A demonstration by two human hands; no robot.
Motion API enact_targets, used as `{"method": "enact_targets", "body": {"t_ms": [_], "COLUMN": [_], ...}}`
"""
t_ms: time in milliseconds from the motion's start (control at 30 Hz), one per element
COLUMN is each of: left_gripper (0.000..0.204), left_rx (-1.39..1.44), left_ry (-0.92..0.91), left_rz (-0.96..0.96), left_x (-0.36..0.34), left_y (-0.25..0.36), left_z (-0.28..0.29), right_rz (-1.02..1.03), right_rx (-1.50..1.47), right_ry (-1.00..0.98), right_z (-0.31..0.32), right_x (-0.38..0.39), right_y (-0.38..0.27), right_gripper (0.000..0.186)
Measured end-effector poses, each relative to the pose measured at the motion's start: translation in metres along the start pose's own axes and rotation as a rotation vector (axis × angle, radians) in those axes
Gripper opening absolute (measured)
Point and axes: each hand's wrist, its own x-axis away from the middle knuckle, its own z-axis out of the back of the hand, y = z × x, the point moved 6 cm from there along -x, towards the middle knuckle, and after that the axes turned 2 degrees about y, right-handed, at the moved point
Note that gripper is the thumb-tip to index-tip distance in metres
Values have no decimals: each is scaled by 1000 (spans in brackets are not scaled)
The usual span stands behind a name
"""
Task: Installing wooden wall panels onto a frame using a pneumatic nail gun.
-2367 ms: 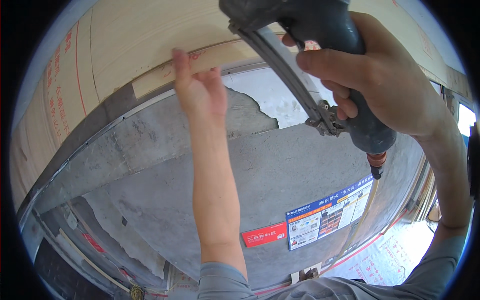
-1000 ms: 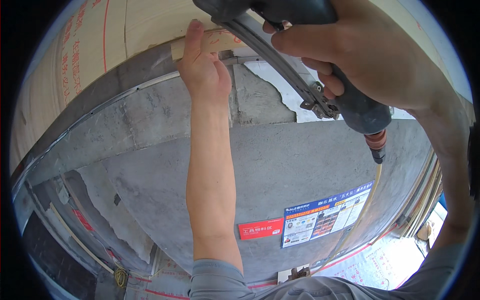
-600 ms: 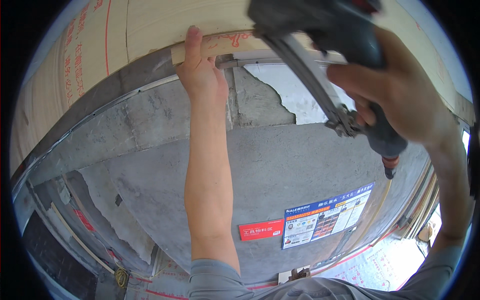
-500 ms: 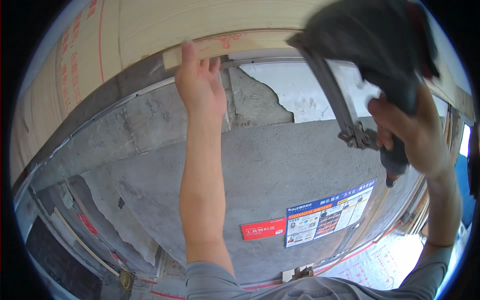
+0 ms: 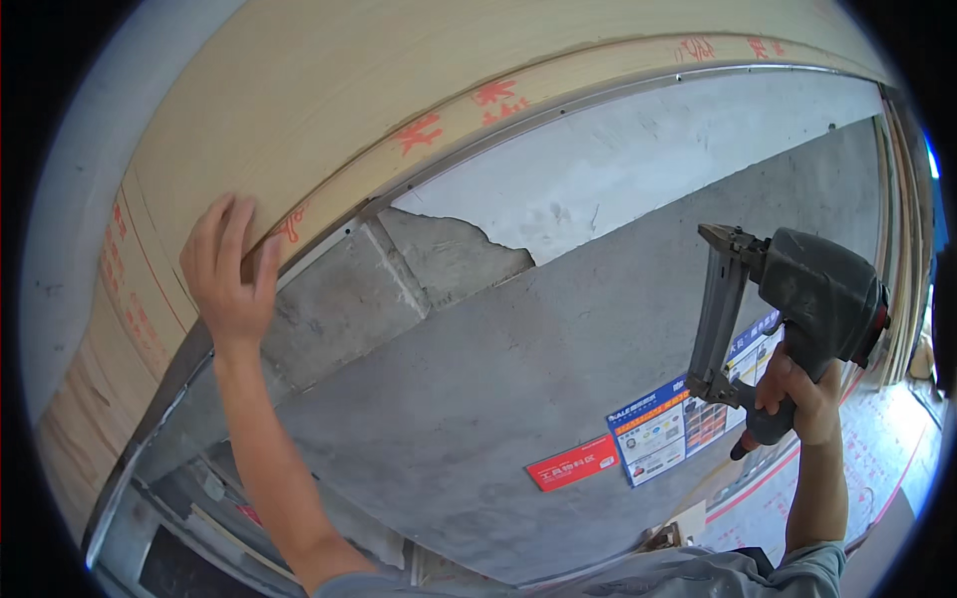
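Note:
My right hand [image 5: 805, 399] is closed around the handle of a black and grey pneumatic nail gun [image 5: 819, 289]. The gun is raised at the right, in front of the grey wall, its nose apart from the wood. Up at the left, my left hand [image 5: 234, 269] has its fingers stretched over the lower edge of a pale wood panel [image 5: 329, 110] and its thumb apart. Between them runs the left end of a narrow wooden strip [image 5: 449, 125] with red markings. This strip follows the panel's edge; my palm and fingers partly hide its end.
Below the strip is a metal edge, then a white patch [image 5: 638, 149] with a broken border on the grey wall [image 5: 478, 399]. A red sign [image 5: 571, 462] and a blue-and-white poster [image 5: 653, 439] hang lower. Long boards [image 5: 897, 249] lean at the far right.
My left hand has come down and left along the strip. The nail gun has dropped away from the wood, lower and to the right. My view has shifted as well.

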Motion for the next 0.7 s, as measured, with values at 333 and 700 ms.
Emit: {"method": "enact_targets", "body": {"t_ms": [333, 700], "left_gripper": [47, 35], "left_rx": [-82, 68], "left_ry": [-30, 144], "left_rz": [-236, -399], "left_x": [-25, -156], "left_y": [15, 147], "left_z": [-2, -72], "right_rz": [-76, -246], "right_rx": [-114, -22], "right_ry": [-40, -8], "right_z": [15, 42], "right_x": [-18, -1], "right_y": [39, 70], "right_gripper": [15, 16]}}
